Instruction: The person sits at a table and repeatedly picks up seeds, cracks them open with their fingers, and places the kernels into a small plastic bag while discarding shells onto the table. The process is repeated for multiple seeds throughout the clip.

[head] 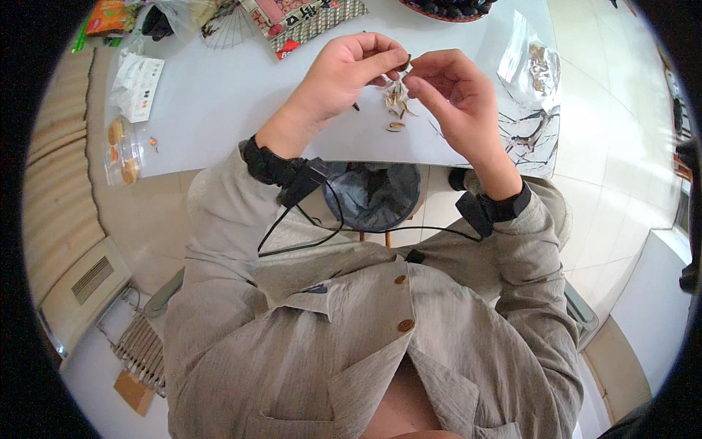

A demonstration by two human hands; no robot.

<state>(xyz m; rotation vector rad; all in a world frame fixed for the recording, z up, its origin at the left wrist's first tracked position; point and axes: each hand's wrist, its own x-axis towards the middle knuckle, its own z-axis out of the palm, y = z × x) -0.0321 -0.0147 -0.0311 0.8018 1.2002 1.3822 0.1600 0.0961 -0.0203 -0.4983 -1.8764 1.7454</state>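
Note:
Above the table, my left hand (356, 74) pinches a small dark seed or husk (406, 63) between thumb and forefinger. Close by on its right is my right hand (455, 90), fingers curled and thumb tip near the same piece. Whether the right fingertips grip anything is too small to tell. Beneath the hands lies a small heap of pale, split seed husks (396, 101), partly covered by the fingers. A loose husk (396, 127) sits nearer the table edge. One dark seed (356, 106) shows just under my left wrist.
A printed snack bag (299, 24) and a bowl of dark pieces (447, 8) stand at the far side. At right is a clear plastic bag (535, 66); at left, crumpled paper packaging (137, 88) and a clear pack (123, 151). A lined bin (373, 195) stands below the table edge (362, 162).

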